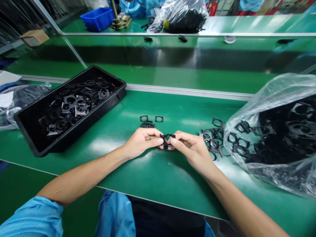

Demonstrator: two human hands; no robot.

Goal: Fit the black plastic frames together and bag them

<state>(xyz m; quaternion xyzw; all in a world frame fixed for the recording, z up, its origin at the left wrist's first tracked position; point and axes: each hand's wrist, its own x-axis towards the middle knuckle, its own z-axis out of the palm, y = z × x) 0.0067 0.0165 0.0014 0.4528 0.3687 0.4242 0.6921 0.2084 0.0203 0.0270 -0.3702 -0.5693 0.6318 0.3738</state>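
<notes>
Between both hands, above the green bench, is a small black plastic frame with a round opening (168,136). My left hand (145,138) pinches its left end between thumb and fingers. The right end is pinched by my right hand (189,144), whose fingertips partly cover it. Just beyond the hands lie two flat black frames, one at the left (144,118) and one at the right (159,119). A small heap of thin black rings (147,124) lies in front of them, partly hidden by my left hand.
A long black tray (71,131) of similar black parts stands at the left. On the right, an open clear plastic bag (237,118) holds many more, with loose frames (214,141) beside its mouth. A metal rail (187,91) crosses behind; a blue bin (97,19) stands farther back.
</notes>
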